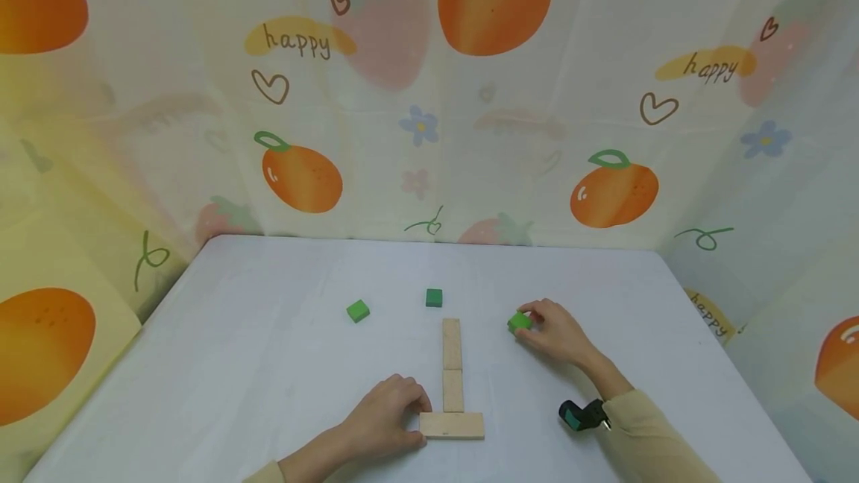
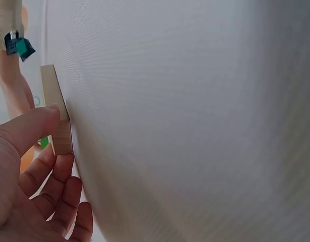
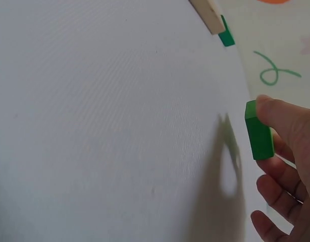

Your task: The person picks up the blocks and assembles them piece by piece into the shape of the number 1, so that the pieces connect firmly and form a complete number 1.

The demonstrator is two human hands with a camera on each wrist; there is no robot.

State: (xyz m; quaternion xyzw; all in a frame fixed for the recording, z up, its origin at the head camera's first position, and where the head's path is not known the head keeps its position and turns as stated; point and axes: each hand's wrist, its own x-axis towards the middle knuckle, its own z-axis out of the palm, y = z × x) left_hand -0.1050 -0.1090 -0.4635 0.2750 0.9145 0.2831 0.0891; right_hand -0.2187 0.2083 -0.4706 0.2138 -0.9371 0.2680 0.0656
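Note:
My left hand pinches the left end of a flat wooden block lying crosswise on the table. In the left wrist view, the thumb is on one side of this wooden block and the fingertips are at its end. Two more wooden blocks run end to end away from its middle, making an upside-down T. To the right of them, my right hand holds a green block between thumb and fingers. The right wrist view shows this green block beside the hand's shadow on the cloth.
Two other green blocks sit farther back: one green block just beyond the wooden row, another green block to the left. A white cloth covers the table. Behind it hangs a fruit-printed curtain. A dark wrist camera is on the right sleeve.

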